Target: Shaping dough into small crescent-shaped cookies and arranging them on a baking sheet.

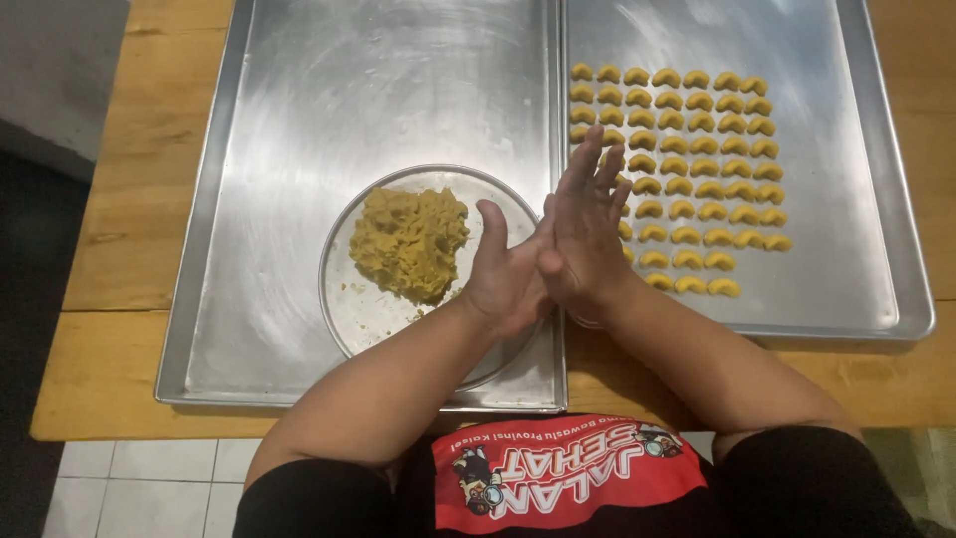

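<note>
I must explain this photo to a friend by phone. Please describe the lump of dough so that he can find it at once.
Two steel trays lie side by side on the wooden table. On the left tray stands a round metal plate, and the dough sits on it, beside the left hand. It is one big, rough, yellow-brown mass, unlike the small crescent pieces in rows on the right tray.

My forearms are bare; black short sleeves point(797, 478) cover my upper arms, and a red printed panel point(568, 473) sits at six o'clock.
</note>
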